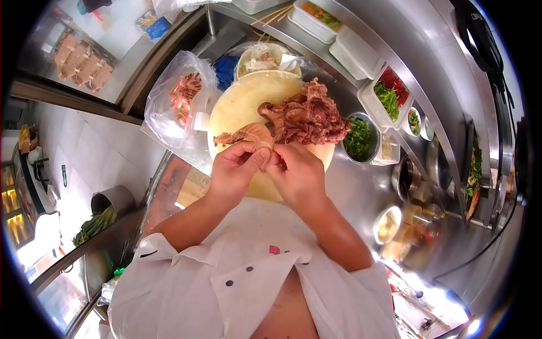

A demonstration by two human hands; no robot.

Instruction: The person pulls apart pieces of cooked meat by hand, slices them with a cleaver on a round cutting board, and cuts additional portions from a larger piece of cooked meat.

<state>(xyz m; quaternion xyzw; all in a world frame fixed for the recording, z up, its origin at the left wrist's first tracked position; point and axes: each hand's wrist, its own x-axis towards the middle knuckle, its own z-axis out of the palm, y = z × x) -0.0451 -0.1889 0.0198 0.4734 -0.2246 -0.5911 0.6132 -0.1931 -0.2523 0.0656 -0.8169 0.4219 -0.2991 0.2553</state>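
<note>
Both my hands meet over the near part of a round yellowish board (231, 107). A strip of cooked meat (245, 134) is pinched between the fingers of my left hand (234, 172), its loose end pointing left. My right hand (296, 172) pinches the strip's right end, with the fingertips of both hands nearly touching. Just beyond my right hand, a large heap of brown-red meat (307, 116) lies on the board.
A clear plastic bag (161, 116) with meat pieces lies left of the board. Behind it stands a bowl (245, 62) with plastic. At right are a bowl of chopped greens (358, 138), a tub of sliced peppers (389, 96) and a white tray (353, 56).
</note>
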